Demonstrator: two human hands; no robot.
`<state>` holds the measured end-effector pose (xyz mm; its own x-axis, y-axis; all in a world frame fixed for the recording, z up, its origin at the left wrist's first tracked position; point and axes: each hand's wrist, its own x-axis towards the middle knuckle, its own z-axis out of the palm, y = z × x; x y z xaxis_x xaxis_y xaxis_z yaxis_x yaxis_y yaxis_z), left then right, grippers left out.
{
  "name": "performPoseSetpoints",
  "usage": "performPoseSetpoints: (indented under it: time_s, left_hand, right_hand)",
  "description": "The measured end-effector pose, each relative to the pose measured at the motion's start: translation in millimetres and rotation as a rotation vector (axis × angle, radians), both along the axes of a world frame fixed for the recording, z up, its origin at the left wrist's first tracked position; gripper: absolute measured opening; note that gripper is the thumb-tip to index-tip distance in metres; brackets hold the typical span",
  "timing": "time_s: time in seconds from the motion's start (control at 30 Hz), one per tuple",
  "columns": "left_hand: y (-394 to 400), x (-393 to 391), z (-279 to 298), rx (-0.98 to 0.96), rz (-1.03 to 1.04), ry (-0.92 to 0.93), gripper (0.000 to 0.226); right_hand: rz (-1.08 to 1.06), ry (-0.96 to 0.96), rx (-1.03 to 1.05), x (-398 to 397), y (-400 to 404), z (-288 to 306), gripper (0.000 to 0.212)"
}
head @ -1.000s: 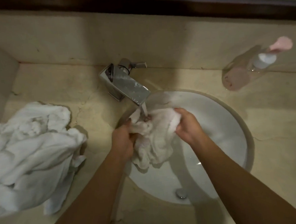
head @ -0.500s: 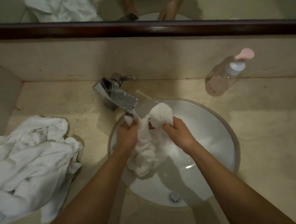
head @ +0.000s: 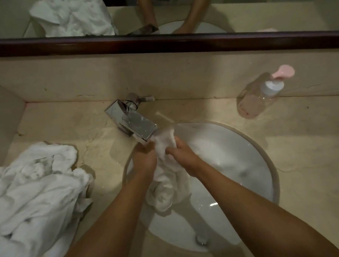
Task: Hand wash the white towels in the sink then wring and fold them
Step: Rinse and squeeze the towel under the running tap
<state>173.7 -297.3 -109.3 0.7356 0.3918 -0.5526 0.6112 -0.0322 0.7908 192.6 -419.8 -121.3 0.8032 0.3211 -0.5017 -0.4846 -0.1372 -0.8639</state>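
A wet white towel (head: 166, 189) hangs bunched over the left part of the round white sink (head: 245, 163), its top right below the chrome tap (head: 133, 122). My left hand (head: 144, 159) grips the towel's upper left side. My right hand (head: 182, 153) grips its upper right side, and the two hands are close together with the cloth squeezed between them. The towel's lower end droops into the basin. A heap of other white towels (head: 33, 198) lies on the counter at the left.
A clear pump bottle with a pink top (head: 261, 98) stands at the back right of the beige counter (head: 304, 160). The drain (head: 201, 239) sits at the basin's near side. A dark-framed mirror (head: 160, 44) runs along the wall behind.
My hands have drawn closer together under the tap, bunching the towel tighter between them. The view has tilted up, showing more of the mirror.
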Motion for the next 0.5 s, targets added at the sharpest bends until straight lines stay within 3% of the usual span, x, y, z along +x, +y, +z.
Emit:
performPoseSetpoints:
  time_s: [0.1,0.17,0.23,0.3,0.4,0.5]
  left_hand:
    - [-7.1,-10.1,3.4,0.319,-0.183,-0.208,0.04]
    - [-9.2,-14.2,10.5,0.371,-0.293,-0.284,0.045]
    - [0.7,-11.5,2.8,0.57,-0.523,-0.319,0.043]
    - [6.0,-7.7,4.7,0.677,-0.684,-0.251,0.039]
    - [2.7,-6.2,5.4,0.758,-0.665,-0.334,0.047]
    - [-3.3,-10.4,6.0,0.547,-0.383,-0.356,0.057]
  right_hand:
    - [-0.034,-0.082,0.101,-8.1,4.1,-6.3,0.026]
    - [-0.023,-0.169,0.078,-13.3,10.5,-11.6,0.041]
    - [0.038,-0.223,-0.049,-17.8,19.1,-19.3,0.067]
    - [0.0,-0.175,-0.111,-15.5,24.2,-27.3,0.068]
    - [-0.174,-0.006,0.045,-1.0,29.9,-27.0,0.034]
    - [-0.172,-0.014,0.127,3.1,35.6,-13.2,0.02]
